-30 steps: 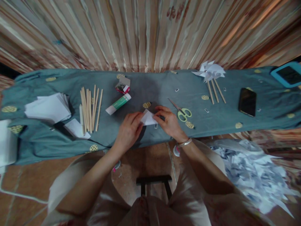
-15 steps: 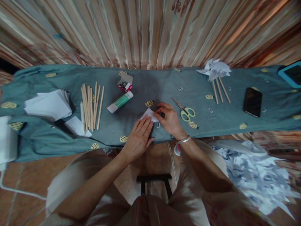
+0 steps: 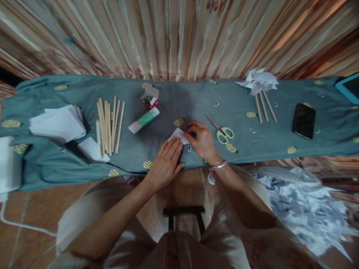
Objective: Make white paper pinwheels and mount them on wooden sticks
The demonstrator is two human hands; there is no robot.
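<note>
Paper [image 3: 177, 133], small and white, lies left of the green-handled scissors [image 3: 219, 129] — the left hand [image 3: 165, 163] rests flat on it, fingers outstretched. Nearer the scissors, the right hand [image 3: 202, 140], fingers curled, touches the paper's edge — pinching or not, I cannot tell.

The left hand [image 3: 166, 163] lies on white paper [image 3: 178, 133] that the right hand [image 3: 203, 142] seemingly pinches.

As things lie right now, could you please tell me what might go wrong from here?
The white paper may slip or crease unevenly, since the left hand lies flat over part of it on the cloth. The scissors lie close to the right hand, which might knock them. The open box could spill its small contents if bumped.
</note>
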